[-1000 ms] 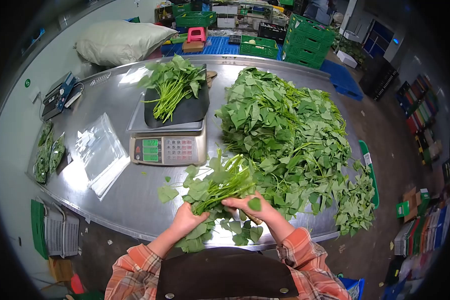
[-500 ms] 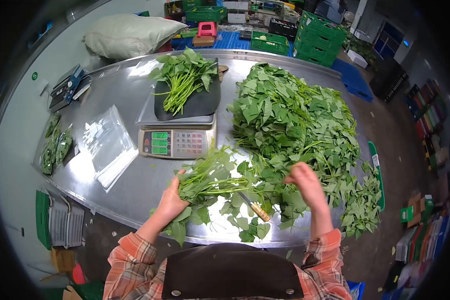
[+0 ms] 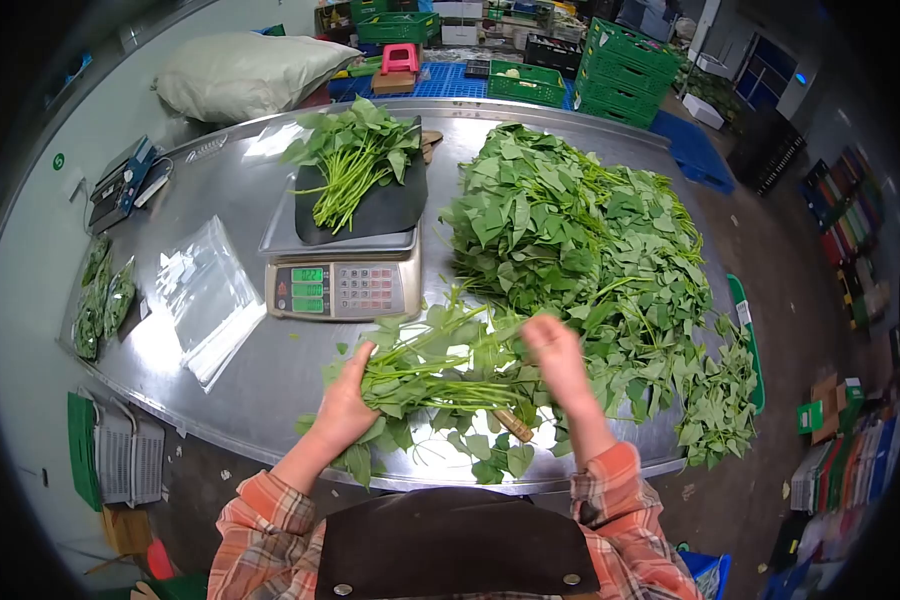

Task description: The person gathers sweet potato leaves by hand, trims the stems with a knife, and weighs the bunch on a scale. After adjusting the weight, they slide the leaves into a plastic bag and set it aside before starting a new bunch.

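My left hand [image 3: 346,408] is wrapped round a loose bunch of leafy green stems [image 3: 440,385] above the near part of the table. At the right end of this bunch is my right hand [image 3: 558,362], blurred by motion, its fingers pinched on a leafy green stem. A knife's wooden handle [image 3: 513,425] shows below the bunch; its blade is hidden under greens. Beyond my hands, a digital scale [image 3: 346,290] carries a black mat [image 3: 407,200] with another bunch of greens [image 3: 355,165]. A large heap of leafy greens [image 3: 590,240] lies to the right.
Clear plastic bags [image 3: 210,305] lie left of the scale, with packed greens [image 3: 105,295] further left. A white sack [image 3: 250,75] sits at the back left. Green crates [image 3: 625,75] are stacked beyond the table [image 3: 310,385]. A green tray edge [image 3: 747,345] shows at right.
My right hand has moved left from the heap to the bunch's stem end, and the stems there have shifted. The knife blade is now covered. My left hand keeps its hold.
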Motion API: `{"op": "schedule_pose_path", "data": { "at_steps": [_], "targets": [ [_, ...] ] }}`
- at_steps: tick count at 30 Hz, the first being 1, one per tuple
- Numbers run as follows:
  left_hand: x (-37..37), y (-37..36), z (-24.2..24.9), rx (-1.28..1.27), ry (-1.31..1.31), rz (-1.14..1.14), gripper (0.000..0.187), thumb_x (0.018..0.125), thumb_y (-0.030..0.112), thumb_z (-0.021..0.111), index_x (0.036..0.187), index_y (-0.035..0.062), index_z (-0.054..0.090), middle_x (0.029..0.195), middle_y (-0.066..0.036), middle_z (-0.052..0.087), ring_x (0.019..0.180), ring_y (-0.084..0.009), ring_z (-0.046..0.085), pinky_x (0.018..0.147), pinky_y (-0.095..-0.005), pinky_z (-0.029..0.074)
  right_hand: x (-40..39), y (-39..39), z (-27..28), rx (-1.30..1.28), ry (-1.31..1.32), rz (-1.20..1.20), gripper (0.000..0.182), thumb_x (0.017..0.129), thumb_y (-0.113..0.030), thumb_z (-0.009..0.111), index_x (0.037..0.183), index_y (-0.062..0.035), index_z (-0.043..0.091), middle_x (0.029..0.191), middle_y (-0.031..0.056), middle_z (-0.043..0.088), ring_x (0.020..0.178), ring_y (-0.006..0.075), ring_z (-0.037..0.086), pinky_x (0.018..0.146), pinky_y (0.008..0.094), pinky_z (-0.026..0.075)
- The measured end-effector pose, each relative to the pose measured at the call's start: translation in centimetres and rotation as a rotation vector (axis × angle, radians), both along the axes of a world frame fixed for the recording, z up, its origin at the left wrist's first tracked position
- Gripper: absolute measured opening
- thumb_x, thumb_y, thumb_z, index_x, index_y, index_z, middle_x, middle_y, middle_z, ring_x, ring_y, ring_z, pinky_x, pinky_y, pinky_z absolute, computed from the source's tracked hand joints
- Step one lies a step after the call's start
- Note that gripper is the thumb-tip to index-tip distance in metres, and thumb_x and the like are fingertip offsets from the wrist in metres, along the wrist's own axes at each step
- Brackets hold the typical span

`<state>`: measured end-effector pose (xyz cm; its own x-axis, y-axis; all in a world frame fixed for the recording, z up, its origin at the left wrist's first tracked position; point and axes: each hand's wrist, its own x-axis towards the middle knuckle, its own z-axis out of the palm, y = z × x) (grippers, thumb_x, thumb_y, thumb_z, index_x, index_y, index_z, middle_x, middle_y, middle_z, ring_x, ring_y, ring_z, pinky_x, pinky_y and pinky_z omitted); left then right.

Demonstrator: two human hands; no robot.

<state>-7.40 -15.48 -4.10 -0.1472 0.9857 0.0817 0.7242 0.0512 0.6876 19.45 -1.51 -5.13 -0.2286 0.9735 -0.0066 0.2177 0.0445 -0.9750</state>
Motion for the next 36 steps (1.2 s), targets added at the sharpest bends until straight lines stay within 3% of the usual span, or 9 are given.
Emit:
{"op": "schedule_pose_path", "data": {
  "at_steps": [3, 8, 11, 12, 18, 21, 27, 31, 36],
  "targets": [
    [-1.4, -0.3, -0.4, 0.067, 0.138, 0.024, 0.075, 0.070, 0.008, 0.070, 0.135, 0.0093, 0.033, 0.113, -0.019, 0.052, 0.102, -0.0369, 0.055, 0.084, -0.0398, 0.047, 4.4, 2.3, 0.9, -0.108, 0.728, -0.267, 0.013, 0.092, -0.018, 0.048, 0.088, -0.0056, 0.052, 0.068, 0.0034, 0.054, 0.061, 0.0151, 0.055, 0.058, 0.0307, 0.049],
    [-1.5, 0.4, -1.1, 0.193, 0.372, 0.012, 0.068, 0.065, -0.002, 0.063, 0.129, 0.0108, 0.043, 0.091, -0.016, 0.051, 0.078, -0.0350, 0.055, 0.066, -0.0412, 0.047, 2.4, -0.9, 3.5, -0.252, 0.308, 0.195, 0.018, 0.092, -0.017, 0.049, 0.097, -0.0014, 0.056, 0.075, 0.0055, 0.060, 0.066, 0.0148, 0.059, 0.061, 0.0287, 0.050],
    [0.2, 1.2, -0.7, 0.270, 0.554, -0.108, 0.069, 0.063, -0.005, 0.058, 0.128, 0.0133, 0.048, 0.085, -0.015, 0.049, 0.069, -0.0320, 0.053, 0.060, -0.0396, 0.045, -1.8, -3.3, 5.0, -0.252, -0.143, 0.323, 0.053, 0.084, -0.038, 0.063, 0.118, 0.0004, 0.054, 0.095, 0.0147, 0.065, 0.082, 0.0213, 0.063, 0.074, 0.0317, 0.049],
    [1.1, 1.3, -0.1, 0.290, 0.580, -0.147, 0.069, 0.063, -0.005, 0.058, 0.128, 0.0141, 0.049, 0.084, -0.014, 0.049, 0.068, -0.0312, 0.052, 0.059, -0.0391, 0.045, -3.1, -3.5, 3.8, -0.002, -0.421, 0.323, 0.051, 0.084, -0.033, 0.065, 0.120, 0.0012, 0.052, 0.080, 0.0129, 0.066, 0.073, 0.0138, 0.061, 0.064, 0.0280, 0.047],
    [1.2, 1.3, 1.3, 0.324, 0.549, -0.195, 0.068, 0.064, -0.005, 0.057, 0.129, 0.0158, 0.050, 0.087, -0.016, 0.050, 0.070, -0.0313, 0.054, 0.061, -0.0385, 0.047, -2.8, -2.7, -0.2, 0.128, -0.247, 0.122, 0.028, 0.085, -0.028, 0.061, 0.088, 0.0004, 0.061, 0.066, 0.0139, 0.057, 0.057, 0.0195, 0.058, 0.055, 0.0359, 0.046],
    [-0.2, 1.1, 0.7, 0.356, 0.581, -0.205, 0.065, 0.065, -0.003, 0.056, 0.128, 0.0157, 0.050, 0.089, -0.016, 0.051, 0.071, -0.0315, 0.055, 0.061, -0.0386, 0.047, 0.6, -0.1, 0.6, -0.062, 0.046, -0.251, 0.022, 0.090, -0.023, 0.057, 0.084, -0.0025, 0.060, 0.064, 0.0029, 0.057, 0.054, 0.0080, 0.052, 0.044, 0.0277, 0.040],
    [-0.9, 1.7, 1.2, 0.357, 0.701, -0.333, 0.056, 0.070, 0.003, 0.054, 0.124, 0.0160, 0.053, 0.097, -0.018, 0.055, 0.069, -0.0278, 0.054, 0.059, -0.0363, 0.046, 0.7, -0.4, 3.2, 0.506, -0.255, 0.165, 0.022, 0.082, -0.018, 0.061, 0.094, 0.0002, 0.060, 0.097, 0.0142, 0.060, 0.092, 0.0286, 0.055, 0.081, 0.0378, 0.044],
    [1.0, 2.8, 1.7, 0.467, 0.728, -0.495, 0.053, 0.071, 0.007, 0.054, 0.123, 0.0166, 0.054, 0.090, -0.014, 0.054, 0.067, -0.0254, 0.053, 0.059, -0.0355, 0.046, -3.7, -1.6, 1.5, 0.644, -0.438, 0.418, 0.026, 0.082, -0.019, 0.063, 0.100, -0.0004, 0.061, 0.101, 0.0165, 0.060, 0.103, 0.0322, 0.053, 0.085, 0.0389, 0.045],
    [0.7, 2.8, 2.0, 0.328, 0.509, -0.407, 0.054, 0.068, 0.003, 0.057, 0.121, 0.0158, 0.055, 0.086, -0.016, 0.051, 0.070, -0.0310, 0.055, 0.060, -0.0389, 0.047, -3.9, -1.9, 1.4, -0.177, 0.446, 0.202, 0.022, 0.088, -0.017, 0.058, 0.102, -0.0026, 0.051, 0.084, 0.0115, 0.063, 0.078, 0.0240, 0.063, 0.072, 0.0309, 0.049]
  ]
}}
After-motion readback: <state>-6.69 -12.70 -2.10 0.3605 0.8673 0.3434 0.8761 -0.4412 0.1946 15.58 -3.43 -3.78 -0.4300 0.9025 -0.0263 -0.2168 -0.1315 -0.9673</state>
